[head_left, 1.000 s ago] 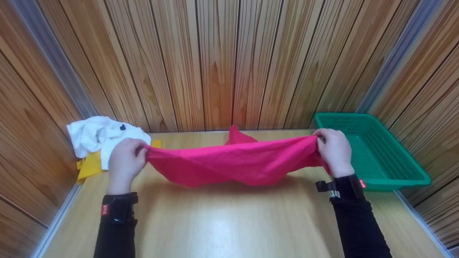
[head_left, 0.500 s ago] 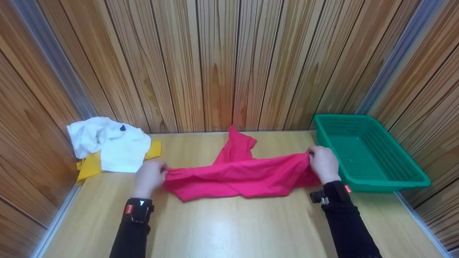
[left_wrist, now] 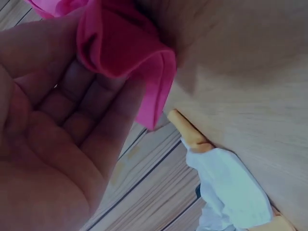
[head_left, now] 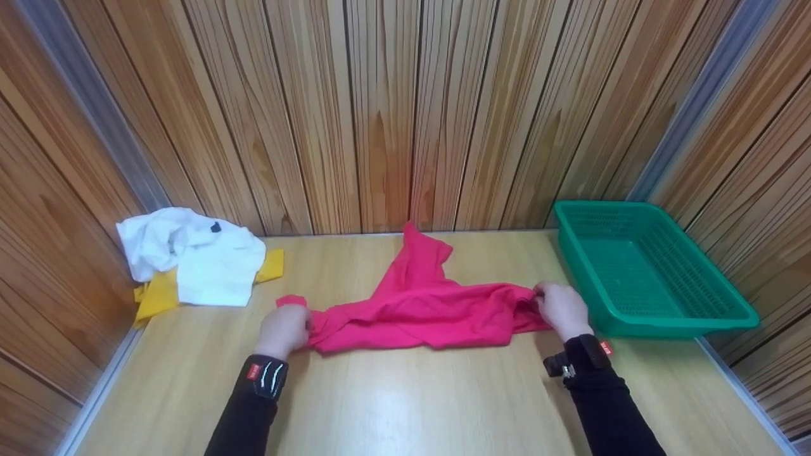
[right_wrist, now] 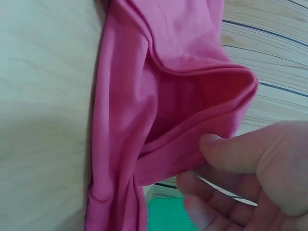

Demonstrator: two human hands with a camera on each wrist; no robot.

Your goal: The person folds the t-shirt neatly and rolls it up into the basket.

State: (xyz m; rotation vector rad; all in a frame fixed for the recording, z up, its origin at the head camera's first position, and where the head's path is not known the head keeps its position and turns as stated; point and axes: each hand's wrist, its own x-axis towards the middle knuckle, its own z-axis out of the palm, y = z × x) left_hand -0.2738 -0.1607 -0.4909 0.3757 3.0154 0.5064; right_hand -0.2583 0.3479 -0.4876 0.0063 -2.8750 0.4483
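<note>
A pinkish-red garment [head_left: 418, 320] lies crumpled in a wide band across the middle of the table, one narrow part pointing back toward the wall. At its left end my left hand [head_left: 284, 330] pinches the cloth; in the left wrist view a flap of the garment [left_wrist: 127, 41] drapes over the fingertips. My right hand [head_left: 562, 310] holds the right end. Seen from the right wrist, the thumb and forefinger of that hand [right_wrist: 269, 178] pinch the hemmed edge of an opening, which gapes and shows the fabric's inside.
A green plastic basket [head_left: 599, 297] stands at the right, close beside my right hand. At the back left, a white cloth [head_left: 218, 272] with a small dark patch lies over a yellow cloth [head_left: 158, 294]. Wood-panelled walls [head_left: 386, 114] enclose the table [head_left: 393, 405].
Both hands have come down and nearer each other, lowering the stretched garment onto the table. Its front edge now lies slack, and a flap shows behind my left hand.
</note>
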